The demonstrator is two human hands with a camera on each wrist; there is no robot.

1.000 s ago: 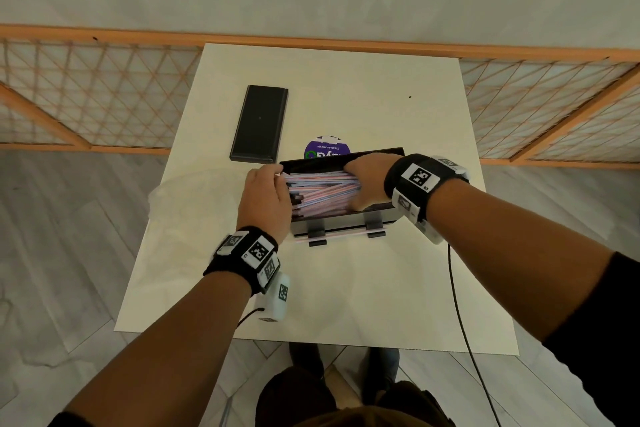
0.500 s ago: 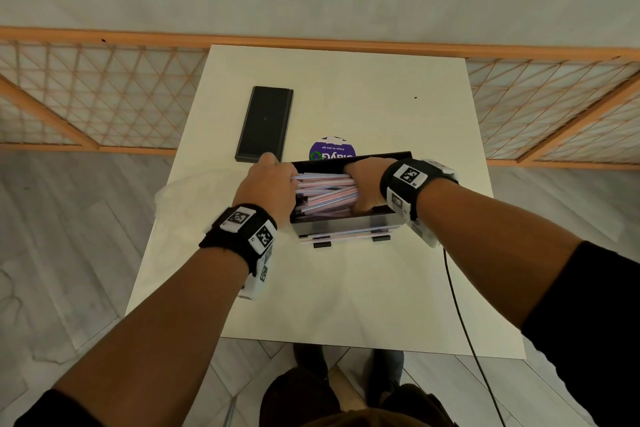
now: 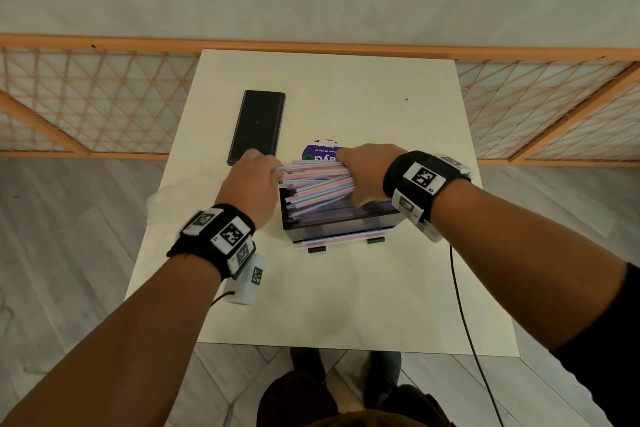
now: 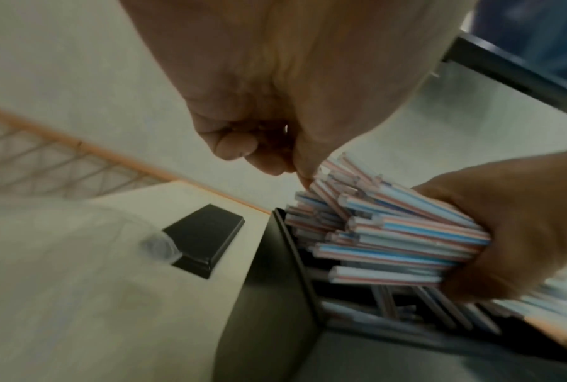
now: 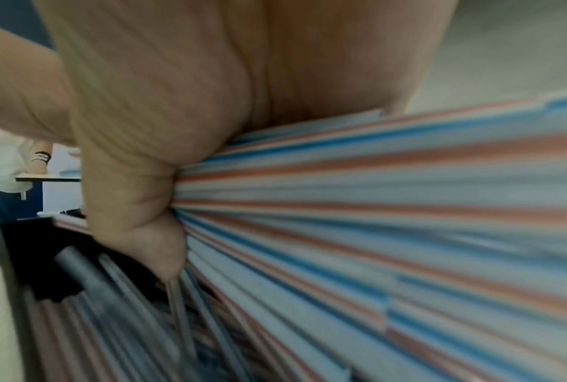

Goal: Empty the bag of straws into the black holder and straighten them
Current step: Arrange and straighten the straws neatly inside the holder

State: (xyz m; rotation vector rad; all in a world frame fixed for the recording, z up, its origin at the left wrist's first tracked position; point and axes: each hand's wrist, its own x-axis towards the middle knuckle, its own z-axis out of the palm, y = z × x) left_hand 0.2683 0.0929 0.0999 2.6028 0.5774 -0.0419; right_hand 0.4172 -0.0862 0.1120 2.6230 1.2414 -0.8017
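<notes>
The black holder [image 3: 341, 222] stands mid-table with striped straws in it. My right hand [image 3: 367, 177] grips a thick bundle of the straws [image 3: 317, 182] at its right end and holds it above the holder's opening. In the right wrist view my right hand [image 5: 151, 155] is wrapped round the straws [image 5: 373, 206]. My left hand [image 3: 252, 184], fingers curled, touches the bundle's left ends. The left wrist view shows my left hand [image 4: 275, 144] against the straw ends [image 4: 334, 206], with loose straws lower in the holder [image 4: 275, 271]. The empty clear bag [image 3: 169, 194] lies left of the holder.
A flat black lid [image 3: 258, 126] lies at the back left of the white table [image 3: 346, 305]. A purple round sticker [image 3: 320, 151] shows behind the holder. Several straws poke out at the holder's front bottom slot [image 3: 339, 242]. A black cable [image 3: 460, 305] hangs from my right wrist.
My right hand has raised the straw bundle from inside the holder to above its rim. My left hand has followed and stays at the bundle's left ends.
</notes>
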